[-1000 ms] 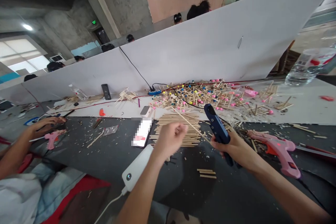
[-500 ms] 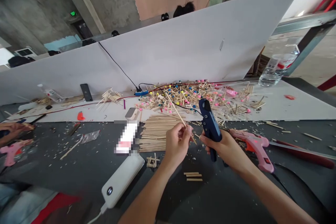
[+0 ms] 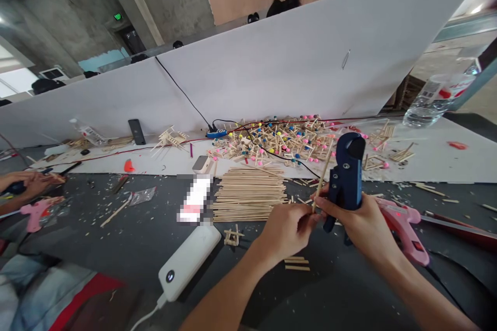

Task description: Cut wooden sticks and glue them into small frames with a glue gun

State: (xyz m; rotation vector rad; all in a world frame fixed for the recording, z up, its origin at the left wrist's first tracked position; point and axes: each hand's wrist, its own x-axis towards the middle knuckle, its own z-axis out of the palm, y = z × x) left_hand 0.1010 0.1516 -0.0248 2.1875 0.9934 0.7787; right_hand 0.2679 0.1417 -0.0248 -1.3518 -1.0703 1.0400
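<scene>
Right hand [image 3: 361, 222] closed round the grip of a dark-blue moulded plastic hand tool [image 3: 347, 173], blunt head upward, body upright. Left hand [image 3: 285, 230] pinches the lower end of a thin wooden stick [image 3: 323, 181], which rises at a tilt just in front of the tool. Both forearms enter from the bottom edge; the hands nearly touch, with fingertips meeting around the stick's lower end.

Near the hands, on the dark, speckled bench [image 3: 77, 238]: three short sticks [image 3: 297, 264] below, a small glued stick piece [image 3: 232, 236], and a smooth white power bank [image 3: 189, 261] with a cable. A pink glue gun [image 3: 404, 230] lies just beside the right hand, leaving little room on that side. A squared stack of long sticks [image 3: 248, 194] lies left of the hands.

Farther on, a white board [image 3: 446, 163] carries a rough heap of stick pieces [image 3: 275, 139] tipped with pink, yellow and blue balls. A co-worker's hand [image 3: 33, 183] rests at far left. A white partition [image 3: 272, 77] closes the far edge.
</scene>
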